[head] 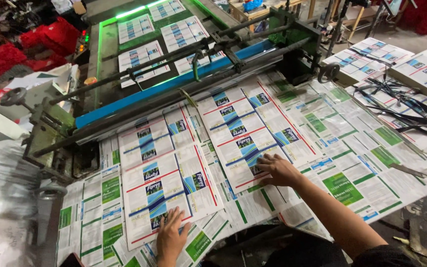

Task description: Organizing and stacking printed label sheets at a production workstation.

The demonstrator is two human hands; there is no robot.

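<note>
My left hand (170, 238) lies flat, fingers spread, on the near edge of a printed sheet (166, 170) with blue, white and red panels. My right hand (277, 169) presses flat on a second, similar printed sheet (245, 123) just to the right. Both sheets rest on a table (371, 163) covered with green and white printed sheets. Neither hand grips anything.
A printing machine with a blue bar (174, 84) and dark rollers (184, 52) crosses the far side; more sheets (139, 54) lie on its feed bed. Stacks of printed sheets (421, 66) and black straps (406, 106) sit at right. Red bundles (35, 47) lie at the far left.
</note>
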